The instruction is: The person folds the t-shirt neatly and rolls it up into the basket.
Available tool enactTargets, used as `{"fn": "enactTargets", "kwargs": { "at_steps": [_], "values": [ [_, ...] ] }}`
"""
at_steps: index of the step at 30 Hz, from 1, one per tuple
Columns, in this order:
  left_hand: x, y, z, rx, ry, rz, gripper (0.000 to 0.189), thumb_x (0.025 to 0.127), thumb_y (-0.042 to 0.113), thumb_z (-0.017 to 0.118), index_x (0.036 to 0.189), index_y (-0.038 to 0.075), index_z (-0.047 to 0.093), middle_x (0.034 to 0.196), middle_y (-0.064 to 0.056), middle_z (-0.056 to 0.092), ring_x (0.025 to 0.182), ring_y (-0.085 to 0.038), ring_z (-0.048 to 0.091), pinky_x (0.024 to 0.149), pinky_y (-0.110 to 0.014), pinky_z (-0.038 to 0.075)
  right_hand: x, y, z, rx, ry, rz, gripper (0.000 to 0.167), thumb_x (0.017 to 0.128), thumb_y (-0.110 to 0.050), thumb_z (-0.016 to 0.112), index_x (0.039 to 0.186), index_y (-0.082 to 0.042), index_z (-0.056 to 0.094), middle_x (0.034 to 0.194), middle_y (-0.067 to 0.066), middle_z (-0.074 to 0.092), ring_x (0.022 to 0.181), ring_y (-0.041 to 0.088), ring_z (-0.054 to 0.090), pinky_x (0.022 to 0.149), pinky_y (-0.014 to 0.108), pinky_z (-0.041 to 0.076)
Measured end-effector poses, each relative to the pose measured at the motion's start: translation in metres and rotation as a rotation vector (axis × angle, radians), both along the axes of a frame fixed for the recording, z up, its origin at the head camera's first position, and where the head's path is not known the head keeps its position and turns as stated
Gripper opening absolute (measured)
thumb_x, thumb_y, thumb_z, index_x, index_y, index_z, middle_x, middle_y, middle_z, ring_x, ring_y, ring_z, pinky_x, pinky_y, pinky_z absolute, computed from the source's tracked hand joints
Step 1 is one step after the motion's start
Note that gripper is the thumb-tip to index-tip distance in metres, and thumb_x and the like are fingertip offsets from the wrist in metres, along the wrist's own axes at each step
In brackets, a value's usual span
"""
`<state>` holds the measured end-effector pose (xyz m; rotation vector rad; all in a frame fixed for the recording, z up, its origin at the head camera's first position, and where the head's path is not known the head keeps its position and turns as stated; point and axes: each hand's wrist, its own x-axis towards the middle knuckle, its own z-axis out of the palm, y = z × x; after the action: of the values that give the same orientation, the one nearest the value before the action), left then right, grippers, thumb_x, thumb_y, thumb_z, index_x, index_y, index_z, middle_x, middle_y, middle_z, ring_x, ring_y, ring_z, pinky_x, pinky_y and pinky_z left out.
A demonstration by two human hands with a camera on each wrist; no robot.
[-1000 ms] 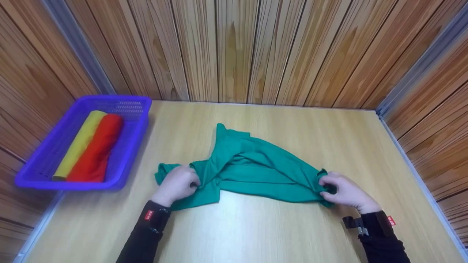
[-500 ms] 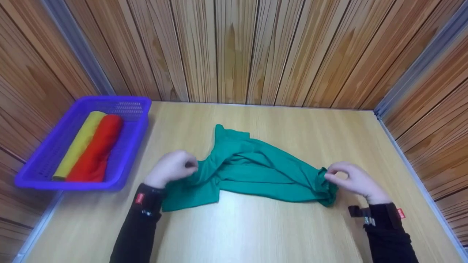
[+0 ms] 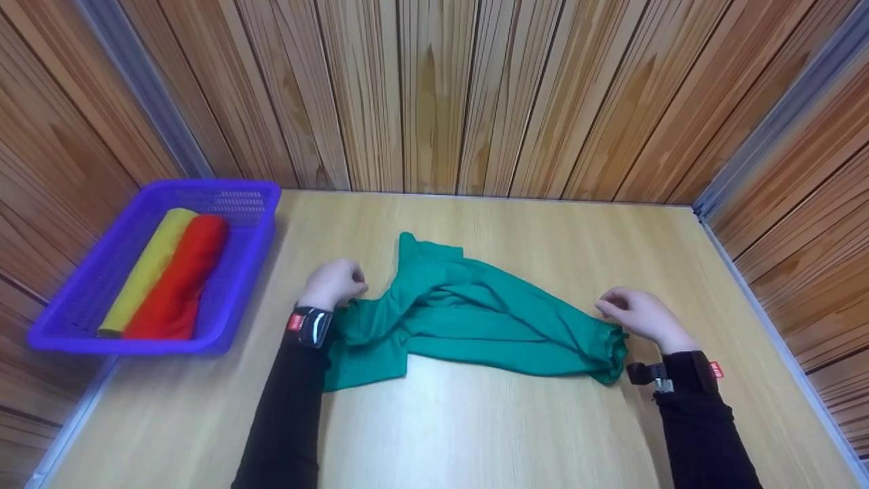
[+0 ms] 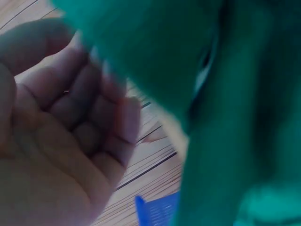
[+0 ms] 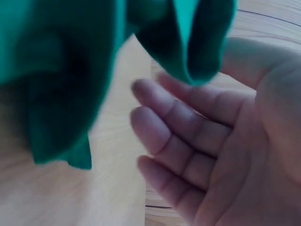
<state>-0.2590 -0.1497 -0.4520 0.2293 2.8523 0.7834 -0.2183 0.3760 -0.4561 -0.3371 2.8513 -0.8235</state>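
A crumpled green cloth garment (image 3: 475, 312) lies across the middle of the table. My left hand (image 3: 334, 282) is over its left end, fingertips at the upper edge. In the left wrist view the thumb and index tips (image 4: 70, 40) run behind green cloth, so I cannot tell whether they pinch it; the other fingers bend loosely. My right hand (image 3: 641, 316) hovers at the gathered right end, thumb and index near its top corner. The right wrist view shows relaxed fingers (image 5: 174, 141) below a looped edge of the garment, which hides the thumb tip.
A purple plastic basket (image 3: 237, 312) stands at the left of the table, holding a yellow cloth roll (image 3: 146, 272) and a red cloth roll (image 3: 180, 278). Wood-panelled walls (image 3: 434, 102) enclose the back and both sides of the pale table (image 3: 448, 435).
Both hands have let go of the garment's ends and shifted toward its far edge. The left hand also moves slightly right after drawing back. The garment stays in nearly the same place.
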Motion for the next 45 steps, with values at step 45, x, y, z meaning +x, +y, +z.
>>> {"fn": "enactTargets", "kwargs": {
  "at_steps": [45],
  "values": [
    [0.014, -0.04, 0.044, 0.445, 0.641, 0.46, 0.016, 0.091, 0.009, 0.07, 0.102, -0.003, 0.072, 0.099, -0.018, 0.071, 0.092, -0.032, 0.064, 0.086, -0.044, 0.048, -0.004, -0.01, 0.079, -0.083, 0.48, -0.178, 0.024, 0.1, -0.018, 0.06, 0.104, 0.005, 0.065, 0.101, 0.024, 0.063, 0.095, 0.037, 0.055, 0.083, 0.053, 0.041]
  ]
}}
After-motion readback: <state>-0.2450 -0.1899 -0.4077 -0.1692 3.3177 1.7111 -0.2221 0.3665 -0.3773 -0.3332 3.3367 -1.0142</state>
